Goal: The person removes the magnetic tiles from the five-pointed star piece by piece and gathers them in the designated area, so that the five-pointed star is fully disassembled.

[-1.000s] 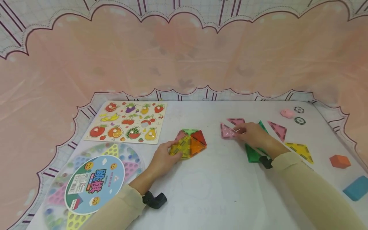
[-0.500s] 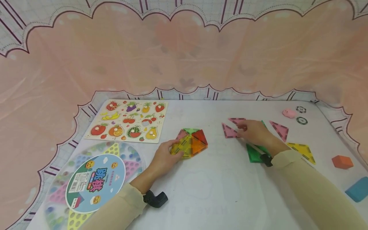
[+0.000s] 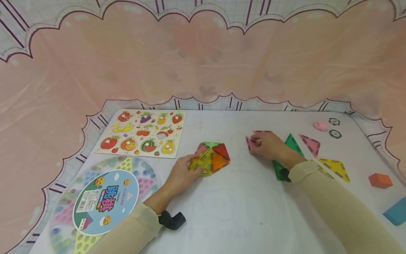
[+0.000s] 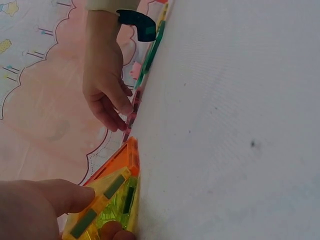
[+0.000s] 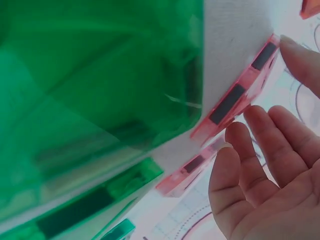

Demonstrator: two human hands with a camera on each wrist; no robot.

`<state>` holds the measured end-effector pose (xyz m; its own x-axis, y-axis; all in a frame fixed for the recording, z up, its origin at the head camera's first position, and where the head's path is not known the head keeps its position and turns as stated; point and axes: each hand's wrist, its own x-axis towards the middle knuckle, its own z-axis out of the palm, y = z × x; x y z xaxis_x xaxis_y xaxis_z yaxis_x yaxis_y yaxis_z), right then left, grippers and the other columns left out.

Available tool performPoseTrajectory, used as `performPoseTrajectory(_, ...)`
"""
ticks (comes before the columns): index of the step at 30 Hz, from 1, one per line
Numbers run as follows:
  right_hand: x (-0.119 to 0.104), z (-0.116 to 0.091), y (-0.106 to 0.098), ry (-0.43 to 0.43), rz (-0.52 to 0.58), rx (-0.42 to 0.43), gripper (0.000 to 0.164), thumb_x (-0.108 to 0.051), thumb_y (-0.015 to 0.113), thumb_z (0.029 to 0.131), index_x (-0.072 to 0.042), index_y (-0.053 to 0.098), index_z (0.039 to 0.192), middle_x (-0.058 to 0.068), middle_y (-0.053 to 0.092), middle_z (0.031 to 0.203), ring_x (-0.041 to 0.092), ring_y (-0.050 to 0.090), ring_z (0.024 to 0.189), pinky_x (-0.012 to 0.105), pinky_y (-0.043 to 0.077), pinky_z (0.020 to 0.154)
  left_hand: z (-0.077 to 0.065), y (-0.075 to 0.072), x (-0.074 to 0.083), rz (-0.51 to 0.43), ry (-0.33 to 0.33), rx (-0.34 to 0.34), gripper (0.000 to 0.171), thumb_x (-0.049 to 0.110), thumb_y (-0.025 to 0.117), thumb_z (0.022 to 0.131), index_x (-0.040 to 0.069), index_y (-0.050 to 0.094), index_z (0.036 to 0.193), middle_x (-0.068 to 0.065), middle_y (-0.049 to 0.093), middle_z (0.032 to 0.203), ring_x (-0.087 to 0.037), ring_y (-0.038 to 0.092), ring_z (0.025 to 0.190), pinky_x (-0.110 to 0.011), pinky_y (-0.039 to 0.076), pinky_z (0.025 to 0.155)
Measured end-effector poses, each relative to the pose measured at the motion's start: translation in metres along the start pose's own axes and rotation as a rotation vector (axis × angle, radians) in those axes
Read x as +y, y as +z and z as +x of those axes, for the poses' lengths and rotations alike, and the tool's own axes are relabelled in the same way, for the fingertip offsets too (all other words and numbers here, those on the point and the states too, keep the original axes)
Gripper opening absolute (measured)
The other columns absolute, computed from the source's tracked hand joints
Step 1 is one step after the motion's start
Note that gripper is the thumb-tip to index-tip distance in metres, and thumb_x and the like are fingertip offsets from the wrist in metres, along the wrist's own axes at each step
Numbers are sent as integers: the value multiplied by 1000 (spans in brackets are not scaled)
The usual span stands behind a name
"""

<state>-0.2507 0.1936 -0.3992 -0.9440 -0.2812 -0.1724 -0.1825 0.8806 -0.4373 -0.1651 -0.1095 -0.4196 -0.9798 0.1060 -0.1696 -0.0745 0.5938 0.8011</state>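
In the head view, my left hand (image 3: 183, 174) pinches a yellow magnetic tile (image 3: 203, 163), part of a several-sided piece made of translucent triangles. A red tile (image 3: 221, 151) and an orange tile (image 3: 219, 161) form its right side. The left wrist view shows my thumb on the yellow tile's edge. To the right, my right hand (image 3: 269, 146) reaches over a pink triangular magnetic tile (image 5: 232, 97). Its thumb and fingers are spread, with the thumb tip at one corner of that tile. Another pink tile (image 5: 187, 170) lies beside it, partly hidden by the hand in the head view.
Green tiles (image 3: 293, 144), a third pink triangle (image 3: 311, 144) and yellow tiles (image 3: 335, 168) lie around the right forearm. A fruit puzzle board (image 3: 141, 133) and a round board-game box (image 3: 106, 203) occupy the left. Orange (image 3: 380, 180) and blue (image 3: 396, 211) blocks sit far right.
My right hand has shifted left and slightly down, from between the two pink tiles to over the left one, uncovering more of a green tile. My left hand keeps its hold.
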Motion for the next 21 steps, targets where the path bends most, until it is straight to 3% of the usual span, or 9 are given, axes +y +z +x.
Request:
performPoseTrajectory(3, -3, 1, 1, -34, -33, 11, 54, -34, 69, 77, -8, 53, 122, 14, 52, 122, 28, 50, 102, 48, 38, 87, 0, 0, 1, 5, 2, 3, 47, 31, 65, 80, 19, 51, 123, -2, 43, 129, -20, 41, 111, -43, 31, 96)
performPoseTrajectory(8, -8, 2, 2, -75, -121, 38, 47, -32, 68, 77, -8, 56, 116, 7, 59, 95, 27, 51, 89, 46, 41, 81, -2, -2, 1, 8, 3, 1, 48, 32, 65, 80, 19, 51, 124, -3, 43, 129, -20, 41, 110, -43, 31, 96)
performPoseTrajectory(16, 0, 1, -5, -17, -143, 45, 53, -33, 67, 78, -7, 53, 122, 11, 59, 109, 30, 50, 97, 47, 37, 86, 2, -1, 0, 3, 14, -3, 49, 32, 65, 79, 19, 51, 124, -2, 44, 127, -19, 42, 107, -42, 32, 94)
performPoseTrajectory(21, -3, -2, -7, 9, -25, 30, 62, -37, 67, 78, -7, 47, 128, 15, 52, 120, 32, 46, 106, 49, 33, 91, 1, -1, -1, 4, 8, -4, 49, 32, 65, 79, 19, 51, 124, -2, 43, 127, -19, 42, 107, -41, 32, 94)
